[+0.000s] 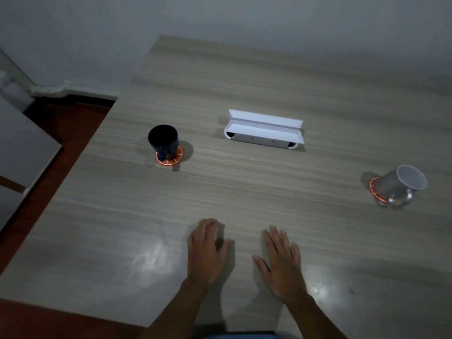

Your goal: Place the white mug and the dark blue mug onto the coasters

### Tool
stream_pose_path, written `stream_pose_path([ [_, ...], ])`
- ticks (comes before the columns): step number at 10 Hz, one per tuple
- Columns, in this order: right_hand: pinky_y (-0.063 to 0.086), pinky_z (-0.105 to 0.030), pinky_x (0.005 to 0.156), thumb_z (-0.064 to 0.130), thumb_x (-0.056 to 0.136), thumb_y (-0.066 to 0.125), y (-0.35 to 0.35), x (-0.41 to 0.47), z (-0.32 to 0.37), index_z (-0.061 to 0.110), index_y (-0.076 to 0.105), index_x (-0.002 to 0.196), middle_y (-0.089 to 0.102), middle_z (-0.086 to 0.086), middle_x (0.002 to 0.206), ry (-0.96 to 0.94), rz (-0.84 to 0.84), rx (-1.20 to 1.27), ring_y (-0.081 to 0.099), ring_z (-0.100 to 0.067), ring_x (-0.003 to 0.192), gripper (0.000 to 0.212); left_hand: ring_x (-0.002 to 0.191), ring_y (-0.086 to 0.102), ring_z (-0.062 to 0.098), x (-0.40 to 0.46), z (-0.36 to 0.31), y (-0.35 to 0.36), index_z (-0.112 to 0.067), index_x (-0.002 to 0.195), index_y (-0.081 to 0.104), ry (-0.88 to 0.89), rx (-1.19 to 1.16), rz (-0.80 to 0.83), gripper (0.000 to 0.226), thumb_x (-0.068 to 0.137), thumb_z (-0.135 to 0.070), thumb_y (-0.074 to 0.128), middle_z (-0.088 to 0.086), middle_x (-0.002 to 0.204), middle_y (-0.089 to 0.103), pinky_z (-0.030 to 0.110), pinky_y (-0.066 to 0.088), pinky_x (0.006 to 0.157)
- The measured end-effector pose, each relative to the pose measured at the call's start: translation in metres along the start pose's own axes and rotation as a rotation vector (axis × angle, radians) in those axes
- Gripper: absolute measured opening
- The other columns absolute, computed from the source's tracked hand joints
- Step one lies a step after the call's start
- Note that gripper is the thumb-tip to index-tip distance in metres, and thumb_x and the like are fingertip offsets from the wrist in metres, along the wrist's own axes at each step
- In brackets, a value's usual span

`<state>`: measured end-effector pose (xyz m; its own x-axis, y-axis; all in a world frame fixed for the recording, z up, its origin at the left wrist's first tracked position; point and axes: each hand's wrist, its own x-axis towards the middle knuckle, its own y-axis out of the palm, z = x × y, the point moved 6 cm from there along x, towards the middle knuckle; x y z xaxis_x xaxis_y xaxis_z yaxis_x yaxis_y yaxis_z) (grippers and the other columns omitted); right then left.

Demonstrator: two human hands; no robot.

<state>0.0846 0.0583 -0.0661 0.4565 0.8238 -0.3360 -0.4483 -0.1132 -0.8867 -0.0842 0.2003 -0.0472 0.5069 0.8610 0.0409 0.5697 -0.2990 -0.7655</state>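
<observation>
While both mugs stand on orange coasters, the left hand (206, 250) and right hand (281, 263) lie empty, fingers loose, on the wooden table (244, 192) nearer the person than the white holder (264, 129). Left of the holder stands the dark blue mug (163, 140) on its coaster (171, 161); far right, the white mug (398, 183) covers another coaster (374, 189).

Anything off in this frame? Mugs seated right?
Nothing stands out. The dark blue mug stands upright on its orange coaster, the white mug on its own coaster. No spills show. Both hands are empty.
</observation>
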Motion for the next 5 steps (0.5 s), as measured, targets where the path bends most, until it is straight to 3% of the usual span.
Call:
stream_pose_path([
  [1,-0.004,-0.048,0.127,0.073,0.092,0.011,-0.003,-0.023,-0.052,0.039,-0.003,0.161,-0.013,0.012,0.171,0.086,-0.003,-0.034,-0.017,-0.018,0.157,0.078,0.150,0.030,0.023,-0.026,-0.040,0.050,-0.018,0.149,0.044,0.105,0.162,0.174,0.066,0.095,-0.056,0.045,0.004,0.157,0.042,0.050,0.024,0.121],
  [2,-0.004,-0.051,0.127,0.072,0.094,0.017,-0.009,-0.045,-0.093,0.038,-0.001,0.161,-0.011,0.010,0.171,0.186,-0.042,0.002,-0.014,-0.020,0.158,0.077,0.157,0.010,0.025,-0.043,-0.081,0.094,-0.018,0.159,0.024,0.146,0.254,0.338,0.081,0.093,-0.064,0.037,0.004,0.169,0.022,0.056,0.003,0.122],
  [4,-0.006,-0.048,0.125,0.065,0.100,0.027,-0.018,-0.067,-0.129,0.036,-0.004,0.161,-0.017,0.014,0.168,0.163,-0.030,0.072,-0.017,-0.016,0.157,0.075,0.155,0.015,0.037,-0.065,-0.111,0.135,-0.010,0.159,0.023,0.224,0.465,0.392,0.080,0.098,-0.061,0.033,0.012,0.169,0.016,0.071,0.003,0.113],
  [5,0.011,-0.037,0.125,0.039,0.101,0.055,-0.040,-0.060,-0.125,0.030,0.035,0.156,0.021,0.012,0.164,0.147,-0.068,0.293,0.015,-0.023,0.158,0.059,0.155,0.011,0.036,-0.065,-0.112,0.137,-0.010,0.159,0.021,0.218,0.464,0.373,0.080,0.099,-0.061,0.030,0.012,0.169,0.014,0.071,0.002,0.114],
])
